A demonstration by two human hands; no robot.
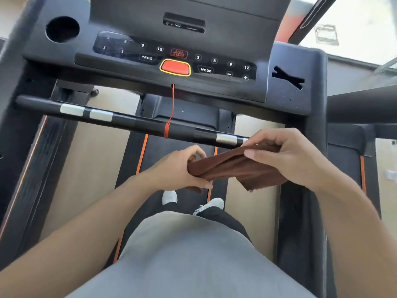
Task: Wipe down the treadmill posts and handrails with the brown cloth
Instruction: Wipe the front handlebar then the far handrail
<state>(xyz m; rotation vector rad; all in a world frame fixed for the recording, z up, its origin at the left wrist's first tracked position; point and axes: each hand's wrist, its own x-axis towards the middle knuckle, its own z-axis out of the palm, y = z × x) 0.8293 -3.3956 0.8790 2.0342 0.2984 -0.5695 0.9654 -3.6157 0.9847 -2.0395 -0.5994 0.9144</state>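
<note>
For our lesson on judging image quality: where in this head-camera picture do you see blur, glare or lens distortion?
Head view: the left post smears with blur at the frame edge; the window top right is blown out by daylight; the wide lens bends the front handrail and stretches both forearms; the brown cloth, left hand and right hand are sharp; faint glare washes out the console's left numerals.

The brown cloth (240,168) is seen as soft, matt fabric. The handrail (129,120) is finished in glossy black with brushed metal sensor plates (226,139). The console (171,61) is moulded in matt dark plastic.
</note>
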